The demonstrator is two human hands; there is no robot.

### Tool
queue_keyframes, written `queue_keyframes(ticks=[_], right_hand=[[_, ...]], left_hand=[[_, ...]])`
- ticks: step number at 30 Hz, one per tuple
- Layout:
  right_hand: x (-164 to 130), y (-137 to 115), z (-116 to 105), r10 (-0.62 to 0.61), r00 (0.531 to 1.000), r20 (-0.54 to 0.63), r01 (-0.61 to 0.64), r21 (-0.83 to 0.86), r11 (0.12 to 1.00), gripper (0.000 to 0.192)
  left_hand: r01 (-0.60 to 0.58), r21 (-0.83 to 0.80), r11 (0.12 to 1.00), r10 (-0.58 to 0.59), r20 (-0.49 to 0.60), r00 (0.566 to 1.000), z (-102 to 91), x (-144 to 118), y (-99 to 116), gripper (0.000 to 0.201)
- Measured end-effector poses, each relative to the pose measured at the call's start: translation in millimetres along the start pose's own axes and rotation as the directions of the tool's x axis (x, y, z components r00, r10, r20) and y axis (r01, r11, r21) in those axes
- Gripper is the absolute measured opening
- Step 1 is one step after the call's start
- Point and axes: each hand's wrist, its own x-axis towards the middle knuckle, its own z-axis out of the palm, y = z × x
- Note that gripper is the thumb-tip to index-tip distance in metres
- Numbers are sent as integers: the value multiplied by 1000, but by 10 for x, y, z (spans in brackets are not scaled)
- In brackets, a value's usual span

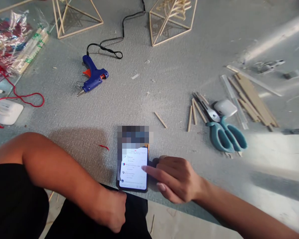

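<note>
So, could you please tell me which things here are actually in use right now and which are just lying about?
In use:
right hand, forefinger on the screen
phone
left hand, resting at the phone's near edge

Lying about:
blue glue gun
teal scissors
loose wooden sticks
stick frames
red string

Left hand [113, 210]: loosely curled, knuckles up, at the lower middle of view.
Left forearm: bare, slanting in from the left edge.
Right hand [175, 179]: palm down, index finger extended leftward, remaining fingers bent.
Right forearm: enters from lower right corner.
</note>
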Motion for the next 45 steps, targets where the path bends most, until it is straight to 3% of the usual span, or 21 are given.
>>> queue_keyframes(ticks=[4,6,19,24,29,35,40,45], right_hand=[[-4,-15,3,200,980,-2,-199,-95,975,44],[-7,-15,10,244,970,3,-242,-124,962,46],[-3,-4,12,210,978,12,-206,-142,968,43],[-13,-17,34,262,965,-1,-258,-185,948,50],[11,-25,24,263,965,-21,-263,-152,953,46],[33,-21,4,235,972,-30,-237,-130,963,38],[40,-24,8,226,974,-23,-227,-145,963,38],[41,-24,15,228,973,-29,-230,-156,961,38]], left_hand=[[19,-34,999,-18,18,1000,71,10,15,20],[20,-31,999,-20,14,1000,79,7,24,20],[7,-49,999,-6,17,1000,30,5,-9,16],[-3,20,1000,4,-60,998,117,-15,18,21],[2,-64,998,-10,-118,993,149,-18,-3,21],[19,-178,984,-30,-61,998,82,23,-42,32],[8,-261,965,-13,-15,1000,134,56,-28,39],[33,-245,969,-36,-7,999,180,76,-11,40]])
